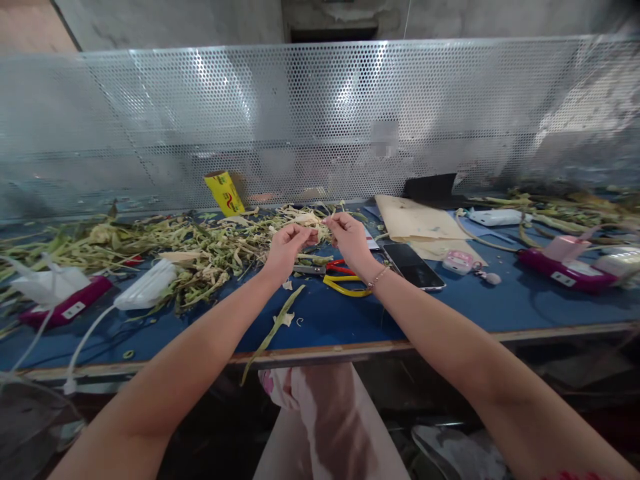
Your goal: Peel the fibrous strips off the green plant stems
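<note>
Above the middle of the blue table, my left hand (291, 245) is closed in a pinch, thumb against fingers. What sits between those fingertips is too small to make out. Just to its right, my right hand (351, 241) pinches in the same way, its fingertips a short gap from the left ones. Behind the hands lies a loose pile of dry, greenish plant strips (220, 250) with pale bits. Scissors (345, 283) with red and yellow handles rest below the hands. Nearer the front edge, one long green strip (274, 330) hangs partly over the side.
A phone (413, 265), pink earbud case (457, 262) and brown paper (423, 220) lie at right. Purple power strips (565, 272) with cables sit at both sides, a white adapter (146, 285) at left. A yellow tube (225, 193) leans on the perforated metal screen (320, 120).
</note>
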A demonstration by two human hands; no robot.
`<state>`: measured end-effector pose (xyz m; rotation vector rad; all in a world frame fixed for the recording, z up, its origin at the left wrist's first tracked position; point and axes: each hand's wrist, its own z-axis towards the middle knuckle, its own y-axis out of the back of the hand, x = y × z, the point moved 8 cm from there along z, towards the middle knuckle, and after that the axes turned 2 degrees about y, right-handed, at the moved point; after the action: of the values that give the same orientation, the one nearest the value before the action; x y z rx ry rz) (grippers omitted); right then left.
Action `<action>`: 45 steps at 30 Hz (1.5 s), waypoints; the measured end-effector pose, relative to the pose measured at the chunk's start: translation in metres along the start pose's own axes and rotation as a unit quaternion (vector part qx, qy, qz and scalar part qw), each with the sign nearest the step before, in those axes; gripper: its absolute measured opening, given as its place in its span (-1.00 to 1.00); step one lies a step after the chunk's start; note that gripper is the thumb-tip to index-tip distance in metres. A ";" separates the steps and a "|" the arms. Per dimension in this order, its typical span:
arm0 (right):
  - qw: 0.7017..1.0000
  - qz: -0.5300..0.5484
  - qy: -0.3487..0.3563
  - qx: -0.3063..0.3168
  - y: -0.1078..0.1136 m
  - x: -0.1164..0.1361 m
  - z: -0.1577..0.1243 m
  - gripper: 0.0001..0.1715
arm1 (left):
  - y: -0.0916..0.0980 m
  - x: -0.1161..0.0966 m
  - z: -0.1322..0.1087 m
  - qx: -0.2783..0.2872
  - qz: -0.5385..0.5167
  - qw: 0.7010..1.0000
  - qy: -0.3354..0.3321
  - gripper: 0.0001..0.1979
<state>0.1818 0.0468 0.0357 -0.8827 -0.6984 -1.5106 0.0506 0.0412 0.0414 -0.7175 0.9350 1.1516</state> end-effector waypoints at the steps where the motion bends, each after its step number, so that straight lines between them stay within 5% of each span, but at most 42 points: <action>1: 1.000 -0.021 0.011 0.001 0.000 0.003 -0.001 -0.77 | 0.001 0.002 0.000 -0.011 -0.015 1.000 0.015 -0.70; 5: 0.992 -0.102 0.070 -0.007 0.000 0.017 -0.005 -0.79 | 0.002 0.009 0.000 -0.042 -0.045 0.995 0.078 -0.69; 10: 0.974 -0.178 0.142 0.006 -0.006 0.032 -0.014 -0.79 | -0.006 0.012 -0.004 -0.016 -0.026 0.993 0.111 -0.65; 22: 0.960 -0.197 0.193 0.055 -0.027 0.034 -0.025 -0.78 | 0.003 0.007 -0.003 -0.070 0.126 0.990 -0.004 -0.69; 37: 0.999 0.038 -0.003 -0.026 -0.012 0.003 -0.011 -0.80 | 0.001 -0.010 -0.010 -0.077 0.214 0.970 -0.090 -0.73; 45: 0.999 0.043 0.005 0.009 -0.019 0.004 -0.010 -0.78 | 0.020 0.001 -0.002 -0.132 0.148 0.979 -0.041 -0.74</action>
<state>0.1619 0.0385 0.0344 -0.8810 -0.6577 -1.4306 0.0307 0.0455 0.0393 -0.7533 0.8454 1.5777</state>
